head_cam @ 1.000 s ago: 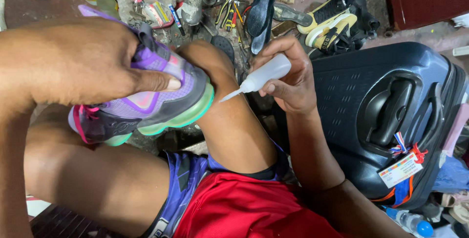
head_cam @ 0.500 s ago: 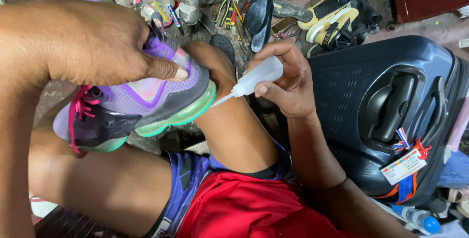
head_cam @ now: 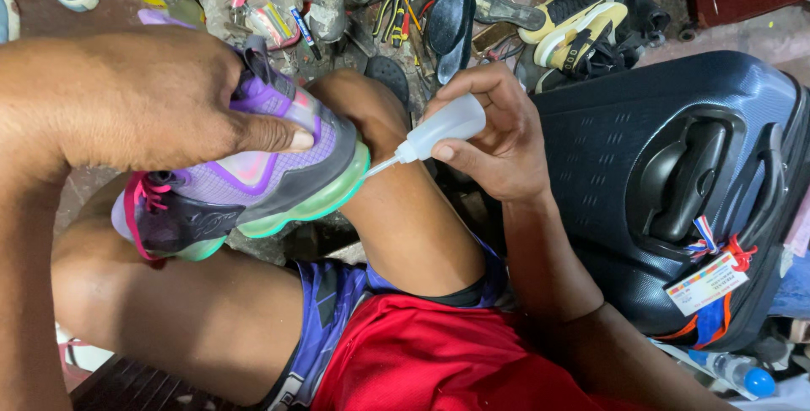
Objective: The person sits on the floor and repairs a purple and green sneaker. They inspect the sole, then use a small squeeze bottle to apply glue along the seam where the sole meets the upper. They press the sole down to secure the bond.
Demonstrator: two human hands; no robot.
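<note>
My left hand (head_cam: 143, 99) gripping the purple sneaker (head_cam: 245, 183) at left of frame, my right hand (head_cam: 494, 141) squeezing a white squeeze bottle (head_cam: 443, 127), nozzle at the sneaker's green sole (head_cam: 316, 204)

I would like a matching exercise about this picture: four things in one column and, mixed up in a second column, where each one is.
Things:
1. sneaker
2. squeeze bottle
3. suitcase
4. water bottle

Places:
A. bottom right corner, lying on the floor
B. held in the right hand, nozzle at the green sole
C. gripped from above by the left hand, resting on the knee
D. at the right, lying flat beside the right forearm

Pairs: 1-C, 2-B, 3-D, 4-A
</note>
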